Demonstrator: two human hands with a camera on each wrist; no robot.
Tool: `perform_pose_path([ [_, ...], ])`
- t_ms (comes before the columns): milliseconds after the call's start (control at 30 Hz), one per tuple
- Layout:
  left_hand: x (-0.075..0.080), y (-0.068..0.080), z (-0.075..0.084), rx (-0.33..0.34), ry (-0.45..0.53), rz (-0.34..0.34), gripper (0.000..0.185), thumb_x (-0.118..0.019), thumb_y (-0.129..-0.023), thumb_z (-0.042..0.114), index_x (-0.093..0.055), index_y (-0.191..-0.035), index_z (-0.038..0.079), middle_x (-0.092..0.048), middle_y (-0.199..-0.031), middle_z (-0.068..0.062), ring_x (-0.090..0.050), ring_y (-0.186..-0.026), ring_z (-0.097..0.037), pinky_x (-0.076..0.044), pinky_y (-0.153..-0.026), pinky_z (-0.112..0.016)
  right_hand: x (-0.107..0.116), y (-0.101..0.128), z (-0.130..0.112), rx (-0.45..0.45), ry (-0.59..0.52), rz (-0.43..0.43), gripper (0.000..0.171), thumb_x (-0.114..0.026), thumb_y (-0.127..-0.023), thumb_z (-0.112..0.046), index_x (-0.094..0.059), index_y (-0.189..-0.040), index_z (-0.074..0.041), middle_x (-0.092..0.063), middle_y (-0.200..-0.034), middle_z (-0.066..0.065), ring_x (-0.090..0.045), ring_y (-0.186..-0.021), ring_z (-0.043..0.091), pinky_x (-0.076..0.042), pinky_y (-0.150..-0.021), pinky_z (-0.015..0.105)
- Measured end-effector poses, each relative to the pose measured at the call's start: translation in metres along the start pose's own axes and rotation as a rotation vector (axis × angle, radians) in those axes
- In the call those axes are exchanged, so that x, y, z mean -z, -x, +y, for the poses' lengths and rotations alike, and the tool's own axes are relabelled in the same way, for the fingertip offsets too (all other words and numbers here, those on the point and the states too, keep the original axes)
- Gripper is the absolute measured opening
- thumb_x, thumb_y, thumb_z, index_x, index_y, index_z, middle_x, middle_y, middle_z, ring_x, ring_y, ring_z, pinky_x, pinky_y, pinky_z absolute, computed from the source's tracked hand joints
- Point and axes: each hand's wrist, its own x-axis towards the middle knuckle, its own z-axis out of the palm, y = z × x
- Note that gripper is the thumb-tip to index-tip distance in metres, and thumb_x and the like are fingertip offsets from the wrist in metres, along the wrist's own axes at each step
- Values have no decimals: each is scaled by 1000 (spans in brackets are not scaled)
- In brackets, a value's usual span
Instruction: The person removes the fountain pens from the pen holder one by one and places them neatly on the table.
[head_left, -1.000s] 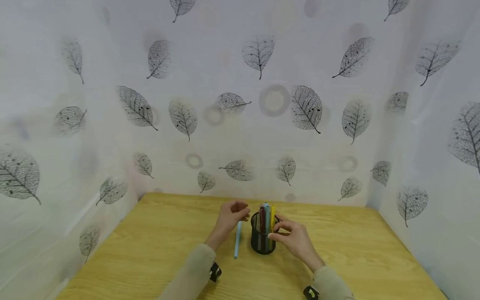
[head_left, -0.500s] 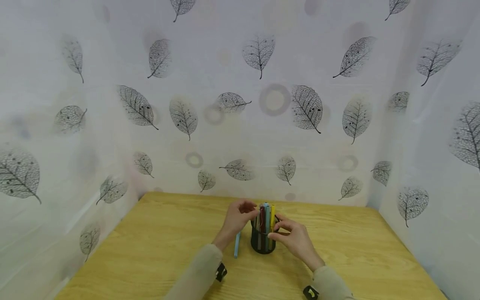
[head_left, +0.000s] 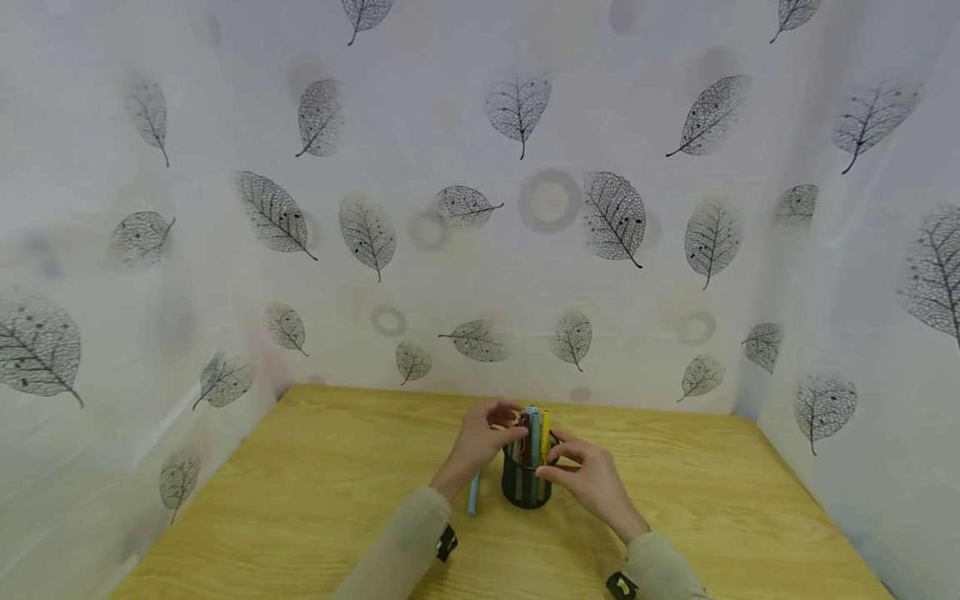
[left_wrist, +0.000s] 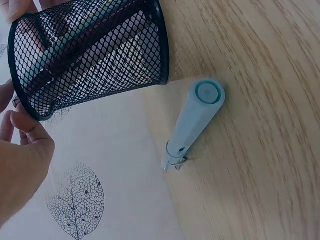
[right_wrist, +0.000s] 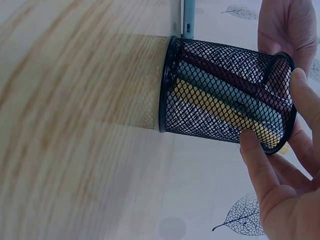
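Observation:
A black mesh pen holder (head_left: 527, 483) stands on the wooden table (head_left: 315, 500) with a red, a blue and a yellow pen upright in it. My right hand (head_left: 588, 479) grips the holder (right_wrist: 220, 95) near its rim, thumb (right_wrist: 255, 150) on the mesh wall. My left hand (head_left: 486, 435) has its curled fingers at the top of the red pen (head_left: 522, 425); whether they pinch it is hidden. A light blue pen (head_left: 473, 493) lies flat on the table just left of the holder (left_wrist: 95, 50), and shows as a capped barrel (left_wrist: 192, 120) in the left wrist view.
White leaf-patterned sheets (head_left: 480, 208) wall the table at the back and on both sides. Bare wood (head_left: 750, 517) stretches left and right of the hands. A strap shows on each sleeve cuff (head_left: 447, 542).
My left hand has moved right, from above the lying blue pen to the tops of the pens in the holder. The right hand and holder have stayed put.

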Motion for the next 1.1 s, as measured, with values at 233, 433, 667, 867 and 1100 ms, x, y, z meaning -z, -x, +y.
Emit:
perform_pose_path([
  [233,-3,0,2,-14,-22,-14,29,-76,-86,13,-69,-114,10,-65,-108,-13,-61,-88,-17,-54,-75,-29,0,0,-1,2,-6,-5,16,-83,-78,-17,-68,-80,-12,-54,-142,16,-55,-127,36,-60,-80,27],
  [433,-4,0,1,-16,-75,-15,28,-75,-88,17,-70,-115,15,-67,-107,-5,-61,-90,-14,-54,-80,-30,0,0,-1,-1,8,-3,15,-83,-78,-18,-69,-80,-12,-53,-143,16,-54,-128,36,-59,-81,27],
  [667,-4,0,3,-23,-110,-21,24,-72,-90,16,-68,-113,14,-69,-107,-4,-62,-89,-13,-54,-79,-28,1,0,-2,2,9,-3,15,-83,-78,-18,-69,-80,-12,-54,-143,16,-53,-128,38,-59,-80,27],
  [867,-4,0,0,-37,-115,-21,22,-71,-90,14,-67,-111,14,-69,-105,-3,-61,-90,-13,-53,-78,-27,0,1,-1,6,18,-3,15,-83,-78,-17,-69,-79,-13,-54,-143,15,-54,-128,38,-60,-80,28],
  [1100,-2,0,0,-37,-109,-21,22,-72,-90,14,-68,-111,14,-69,-106,-3,-62,-93,-14,-54,-78,-28,0,-1,1,16,22,-5,14,-82,-78,-15,-69,-79,-14,-53,-143,17,-54,-128,38,-60,-80,27],
])
